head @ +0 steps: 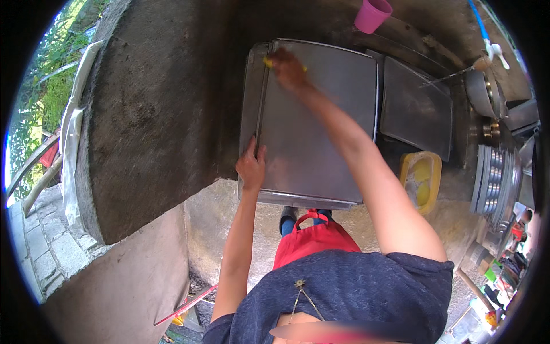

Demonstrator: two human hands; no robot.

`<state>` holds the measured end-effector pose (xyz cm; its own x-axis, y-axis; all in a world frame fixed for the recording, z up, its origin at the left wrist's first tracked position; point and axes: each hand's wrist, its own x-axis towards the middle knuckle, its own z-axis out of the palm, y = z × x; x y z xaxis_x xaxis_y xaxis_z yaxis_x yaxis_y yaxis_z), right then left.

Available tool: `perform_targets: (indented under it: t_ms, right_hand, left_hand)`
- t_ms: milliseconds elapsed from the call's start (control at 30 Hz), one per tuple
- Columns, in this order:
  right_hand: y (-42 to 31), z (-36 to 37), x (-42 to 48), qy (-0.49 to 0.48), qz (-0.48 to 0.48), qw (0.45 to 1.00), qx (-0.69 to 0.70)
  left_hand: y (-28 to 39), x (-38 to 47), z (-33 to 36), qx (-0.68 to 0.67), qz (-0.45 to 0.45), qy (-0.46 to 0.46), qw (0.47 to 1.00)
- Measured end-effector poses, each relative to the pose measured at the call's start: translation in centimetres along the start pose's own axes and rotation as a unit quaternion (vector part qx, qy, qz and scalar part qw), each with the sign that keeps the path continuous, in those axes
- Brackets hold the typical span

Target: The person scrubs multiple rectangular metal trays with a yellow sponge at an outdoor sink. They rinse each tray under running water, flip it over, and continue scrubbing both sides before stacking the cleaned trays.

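Observation:
A large metal baking tray [318, 129] lies in front of me, stacked over another tray [252, 103] whose edge shows along the left. At its upper left part, my right hand [288, 71] is blurred and presses a yellow sponge [268, 62] against the metal. Most of the sponge is hidden under the fingers. My left hand [252, 167] holds the left rim of the stack near its lower corner, fingers pointing away from me. Right of my forearm sits a yellow plastic tub [434, 182] holding yellow-green pieces in whitish liquid.
Another metal tray [417, 105] leans at the right. A pink plastic cup [373, 16] stands at the back. A blue hose with a white tap [494, 50] hangs above metal pots [481, 92]. Stacked muffin pans [494, 180] stand far right; a dark concrete slab [150, 107] spans the left.

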<state>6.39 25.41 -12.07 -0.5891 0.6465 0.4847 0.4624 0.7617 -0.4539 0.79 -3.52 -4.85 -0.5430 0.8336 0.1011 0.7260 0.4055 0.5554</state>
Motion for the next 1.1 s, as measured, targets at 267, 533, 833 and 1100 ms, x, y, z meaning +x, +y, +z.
perform_targets:
  t_ms: [267,533,833,1100]
  right_hand:
    - [-19.4,-14.0,-25.3,-0.156,0.017,0.986,0.056]
    - [5.6,-19.5,-15.7,-0.023,0.178,0.957,-0.229]
    - [-12.1,-6.8,-13.0,-0.151,0.057,0.987,-0.013]
    - [-10.2,-22.5,-25.3,0.017,0.284,0.946,-0.156]
  left_hand:
    - [0.4,0.3,0.9,-0.022,-0.046,0.058,0.997]
    - [0.5,0.0,1.3,0.083,0.036,0.055,0.994]
    - [0.8,0.3,0.8,0.063,0.007,0.036,0.997]
    - [0.6,2.0,-1.9,-0.229,-0.073,-0.156,0.958]
